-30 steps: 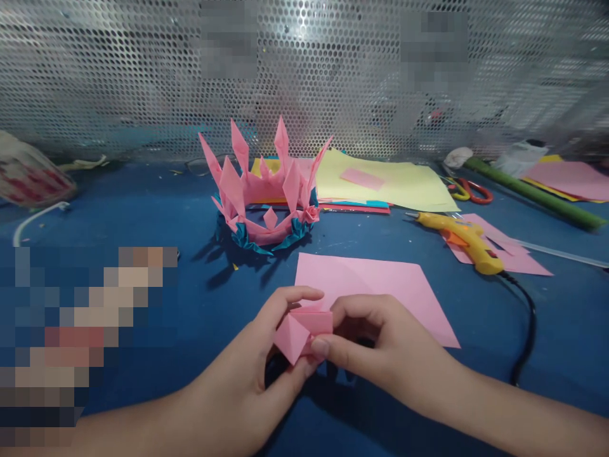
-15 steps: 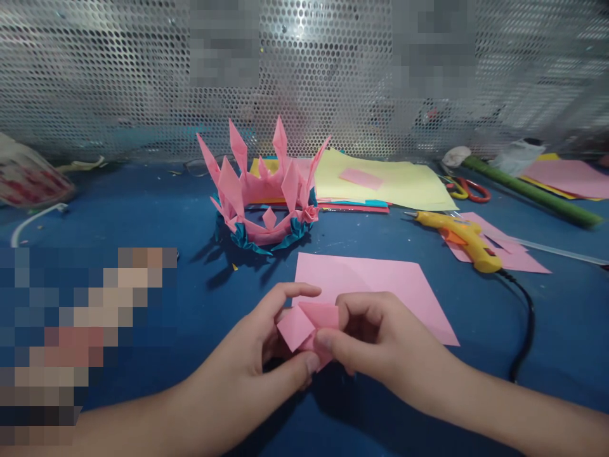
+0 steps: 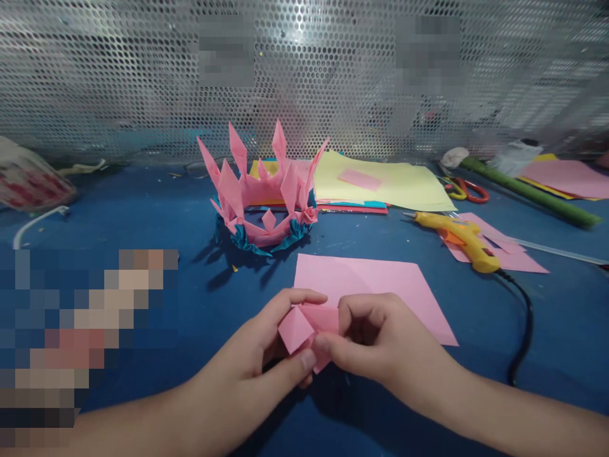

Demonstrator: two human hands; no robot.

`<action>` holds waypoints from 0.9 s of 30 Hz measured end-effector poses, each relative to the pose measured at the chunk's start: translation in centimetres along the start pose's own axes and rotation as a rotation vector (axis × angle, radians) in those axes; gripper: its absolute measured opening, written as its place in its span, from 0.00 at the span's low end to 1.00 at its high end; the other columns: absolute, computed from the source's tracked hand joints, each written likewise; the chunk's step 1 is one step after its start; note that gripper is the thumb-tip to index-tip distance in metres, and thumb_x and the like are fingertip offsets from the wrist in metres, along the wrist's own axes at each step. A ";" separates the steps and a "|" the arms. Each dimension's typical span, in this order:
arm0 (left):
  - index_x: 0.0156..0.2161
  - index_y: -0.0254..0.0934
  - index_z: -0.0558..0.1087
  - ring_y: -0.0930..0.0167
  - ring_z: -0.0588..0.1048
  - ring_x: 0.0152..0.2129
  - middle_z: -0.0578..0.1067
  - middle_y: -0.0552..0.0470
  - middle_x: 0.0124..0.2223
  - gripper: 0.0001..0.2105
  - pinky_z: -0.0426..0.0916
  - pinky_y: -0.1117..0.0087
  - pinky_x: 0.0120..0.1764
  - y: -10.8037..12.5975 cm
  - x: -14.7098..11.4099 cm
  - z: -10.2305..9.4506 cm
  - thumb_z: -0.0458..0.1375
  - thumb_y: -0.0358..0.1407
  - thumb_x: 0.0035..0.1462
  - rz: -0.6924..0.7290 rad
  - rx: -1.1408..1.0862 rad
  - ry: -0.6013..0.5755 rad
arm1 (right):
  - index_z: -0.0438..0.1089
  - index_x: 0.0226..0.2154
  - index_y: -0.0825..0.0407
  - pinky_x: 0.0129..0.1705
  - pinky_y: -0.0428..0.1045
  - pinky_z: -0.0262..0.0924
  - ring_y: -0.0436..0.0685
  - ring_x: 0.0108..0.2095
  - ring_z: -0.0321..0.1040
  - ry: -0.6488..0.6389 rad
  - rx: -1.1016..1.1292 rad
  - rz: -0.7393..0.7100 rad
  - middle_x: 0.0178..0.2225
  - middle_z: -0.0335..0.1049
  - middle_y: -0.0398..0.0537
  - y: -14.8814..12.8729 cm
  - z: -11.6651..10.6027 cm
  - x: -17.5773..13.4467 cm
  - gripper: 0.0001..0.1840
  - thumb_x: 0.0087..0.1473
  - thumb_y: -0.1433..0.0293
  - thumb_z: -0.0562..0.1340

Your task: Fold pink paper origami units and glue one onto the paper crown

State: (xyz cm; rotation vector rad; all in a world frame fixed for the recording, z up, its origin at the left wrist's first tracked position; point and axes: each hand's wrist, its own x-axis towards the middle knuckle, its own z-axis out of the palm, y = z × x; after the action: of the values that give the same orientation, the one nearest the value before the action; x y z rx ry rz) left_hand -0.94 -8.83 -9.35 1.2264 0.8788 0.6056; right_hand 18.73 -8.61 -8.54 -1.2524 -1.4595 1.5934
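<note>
Between my hands is a small folded piece of pink paper (image 3: pixel 295 330), with a raised square flap on its left side. My left hand (image 3: pixel 271 349) grips it from the left, thumb along the lower edge and index finger curved over the top. From the right, my right hand (image 3: pixel 375 336) pinches it between thumb and bent fingers. Some of the fingers are hidden behind the paper. Just beyond my hands lies a flat pink sheet (image 3: pixel 380 279). A pink paper crown (image 3: pixel 266 238) with tall points and blue trim around its base stands farther back on the left.
A yellow glue gun (image 3: pixel 457 235) rests on pink scraps at right, its black cord (image 3: pixel 526 324) running toward me. Behind are yellow paper (image 3: pixel 404 187), scissors (image 3: pixel 469 190) and a green stick (image 3: pixel 537 193). A perforated metal panel (image 3: pixel 323 76) rises behind the blue table (image 3: pixel 128 222).
My left index finger has come slightly farther right over the top edge of the folded paper. Both hands still hold it in nearly the same place.
</note>
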 end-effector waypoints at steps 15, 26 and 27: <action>0.30 0.35 0.75 0.74 0.76 0.21 0.78 0.55 0.24 0.12 0.72 0.77 0.27 1.0 0.9 0.2 0.63 0.41 0.61 0.068 -0.048 0.106 | 0.70 0.23 0.52 0.23 0.41 0.56 0.46 0.21 0.59 0.053 -0.273 -0.375 0.22 0.66 0.37 -0.2 -1.0 0.4 0.11 0.48 0.69 0.72; 0.56 0.54 0.67 0.71 0.75 0.38 0.80 0.57 0.42 0.23 0.70 0.73 0.43 -0.6 -0.1 -0.5 0.67 0.47 0.57 0.122 -0.158 0.026 | 0.72 0.25 0.52 0.26 0.38 0.61 0.45 0.25 0.63 0.183 -0.474 -0.778 0.27 0.65 0.40 0.1 -1.5 0.5 0.12 0.52 0.84 0.63; 0.56 0.54 0.68 0.71 0.74 0.38 0.79 0.56 0.43 0.23 0.69 0.72 0.43 -0.5 -0.1 -0.5 0.67 0.49 0.57 0.130 -0.163 0.007 | 0.73 0.26 0.52 0.26 0.37 0.61 0.44 0.25 0.63 0.175 -0.474 -0.794 0.27 0.65 0.40 0.1 -1.5 0.5 0.12 0.52 0.84 0.63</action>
State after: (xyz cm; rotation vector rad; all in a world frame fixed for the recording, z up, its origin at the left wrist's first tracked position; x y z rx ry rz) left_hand -1.44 -8.74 -9.91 1.1397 0.7440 0.7718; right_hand 19.95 -7.63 -8.68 -0.8284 -1.9462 0.6216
